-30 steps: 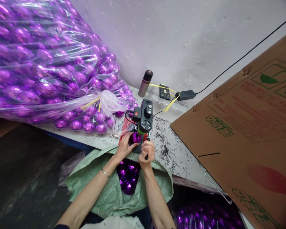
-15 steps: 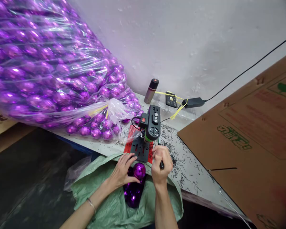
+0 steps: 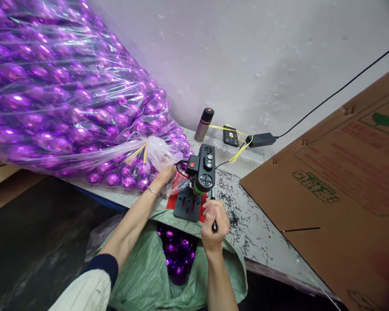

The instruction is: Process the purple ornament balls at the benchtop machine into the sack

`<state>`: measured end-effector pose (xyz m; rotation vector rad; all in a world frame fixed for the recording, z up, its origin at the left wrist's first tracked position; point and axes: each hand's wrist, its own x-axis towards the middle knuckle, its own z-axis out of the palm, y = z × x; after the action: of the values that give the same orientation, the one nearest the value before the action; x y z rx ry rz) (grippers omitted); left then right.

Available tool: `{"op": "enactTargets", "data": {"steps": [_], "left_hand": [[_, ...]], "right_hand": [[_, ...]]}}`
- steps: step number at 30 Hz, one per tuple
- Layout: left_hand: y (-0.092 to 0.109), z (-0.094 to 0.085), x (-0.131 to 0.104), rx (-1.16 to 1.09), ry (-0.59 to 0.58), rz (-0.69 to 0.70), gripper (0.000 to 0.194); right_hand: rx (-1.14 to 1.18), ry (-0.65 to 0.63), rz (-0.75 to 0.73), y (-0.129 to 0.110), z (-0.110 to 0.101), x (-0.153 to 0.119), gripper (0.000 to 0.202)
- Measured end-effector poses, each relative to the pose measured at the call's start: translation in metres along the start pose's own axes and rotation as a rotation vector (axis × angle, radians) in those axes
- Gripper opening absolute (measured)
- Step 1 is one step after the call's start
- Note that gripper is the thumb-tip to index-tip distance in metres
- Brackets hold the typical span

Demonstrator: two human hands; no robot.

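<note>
This looks like a small workshop or packing corner — a pale worktop strewn with short black bits (image 3: 236, 216) runs along a scuffed, whitish bare wall (image 3: 246, 52). A compact black machine with round vents and a red switch (image 3: 205, 170) stands on it, above a flat slotted black metal plate (image 3: 187, 206). A huge clear plastic bag of shiny purple faceted balls (image 3: 68, 99), a big brown printed cardboard carton (image 3: 343, 172) and an open green woven sack (image 3: 142, 263) — more purple balls inside — crowd round it.
</note>
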<state>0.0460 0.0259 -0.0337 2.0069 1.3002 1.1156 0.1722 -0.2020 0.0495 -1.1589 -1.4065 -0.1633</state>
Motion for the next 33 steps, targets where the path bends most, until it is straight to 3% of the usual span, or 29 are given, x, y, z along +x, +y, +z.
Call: {"op": "enactTargets", "data": {"steps": [4,7,10,12,14,17,22,26,33], "left_hand": [[0.005,-0.008,-0.011,0.085,-0.088,-0.098,0.012],[0.014,-0.028,-0.036,0.075,-0.040,-0.216,0.029],[0.024,-0.049,-0.077,-0.251,0.053,-0.265,0.054],[0.029,-0.054,-0.105,-0.516,0.018,-0.295,0.058],[0.033,-0.049,-0.127,-0.676,-0.053,-0.340,0.060],[0.035,-0.031,-0.142,-0.699,-0.099,-0.358,0.060],[0.037,-0.004,-0.142,-0.472,-0.125,-0.266,0.061],[0.040,0.003,-0.141,-0.204,-0.141,-0.111,0.062],[0.036,0.017,-0.138,-0.070,-0.131,0.084,0.057]], "right_hand": [[-0.012,0.003,-0.004,-0.001,0.000,0.002,0.030],[-0.010,-0.003,-0.008,-0.003,0.000,0.003,0.029],[-0.001,0.000,0.000,-0.004,0.000,0.005,0.030],[0.001,0.015,0.014,-0.005,0.000,0.007,0.031],[0.001,0.033,0.034,-0.005,0.000,0.011,0.031],[0.008,0.040,0.060,-0.006,-0.001,0.017,0.030],[0.008,0.007,0.048,-0.005,-0.003,0.022,0.029],[0.010,0.010,0.028,-0.004,-0.004,0.020,0.029],[0.002,0.006,0.014,-0.005,-0.004,0.018,0.029]]}}
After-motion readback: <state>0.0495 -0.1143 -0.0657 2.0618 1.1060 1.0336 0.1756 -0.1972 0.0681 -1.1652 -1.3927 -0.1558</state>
